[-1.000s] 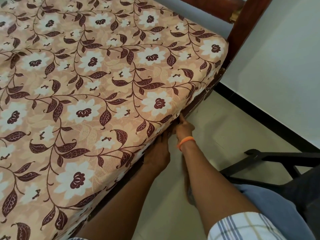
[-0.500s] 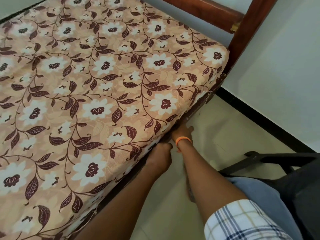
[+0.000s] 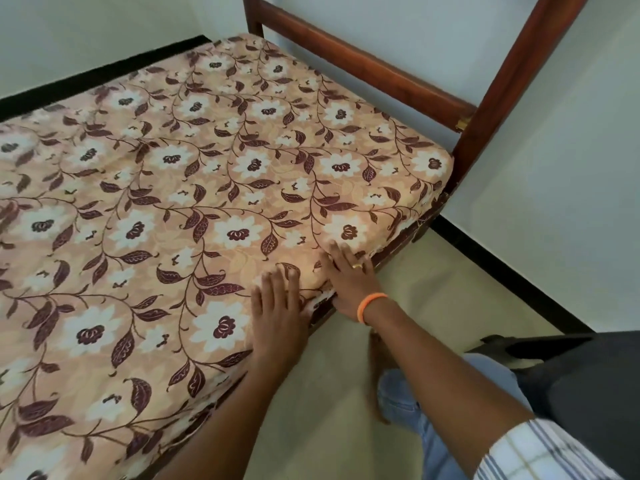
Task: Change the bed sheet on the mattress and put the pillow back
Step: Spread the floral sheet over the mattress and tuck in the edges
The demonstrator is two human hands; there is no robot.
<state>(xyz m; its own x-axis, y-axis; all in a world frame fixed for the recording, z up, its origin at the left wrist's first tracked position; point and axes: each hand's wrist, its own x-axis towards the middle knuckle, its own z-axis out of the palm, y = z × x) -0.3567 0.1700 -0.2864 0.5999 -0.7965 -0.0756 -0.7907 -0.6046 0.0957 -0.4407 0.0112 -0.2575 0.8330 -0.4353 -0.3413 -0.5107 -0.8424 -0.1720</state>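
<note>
Head view: left hand (image 3: 277, 313) and right hand (image 3: 349, 275), fingers straight, press flat on floral bed sheet (image 3: 180, 209) at mattress edge.

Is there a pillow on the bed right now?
No: the floral sheet shows bare to the wooden frame, and both hands lie flat at its edge.

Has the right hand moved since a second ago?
Yes. The right hand came up from under the mattress edge onto the top of the bed sheet, fingers flat.
</note>
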